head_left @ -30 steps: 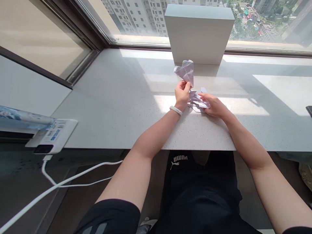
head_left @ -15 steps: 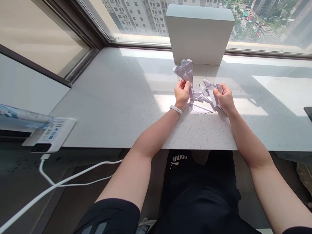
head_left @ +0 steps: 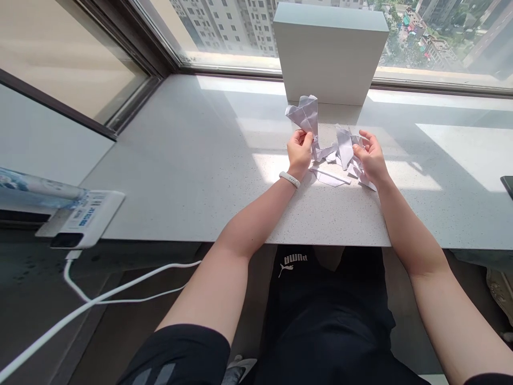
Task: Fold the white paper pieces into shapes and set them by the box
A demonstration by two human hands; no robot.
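Sunlit, speckled counter (head_left: pixel 192 176) spread below the left fingers (head_left: pixel 297 137), which pinched creased, fan-shaped paper (head_left: pixel 305 114); right fingers (head_left: pixel 372 141) touched angular folded paper (head_left: pixel 344 148), their grip unclear.

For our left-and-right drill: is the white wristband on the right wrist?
No, the white wristband sits at the left hand's wrist.

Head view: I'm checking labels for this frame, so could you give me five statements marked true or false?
1. The left hand grips folded paper. True.
2. A white wristband is on the right wrist. False: the white wristband is on the left wrist.
3. The gray box stands nearer the person than the hands. False: the gray box stands beyond them.
4. A white cable is plugged into the white device. True.
5. The right hand is far from any paper. False: the right hand is at the paper pieces.
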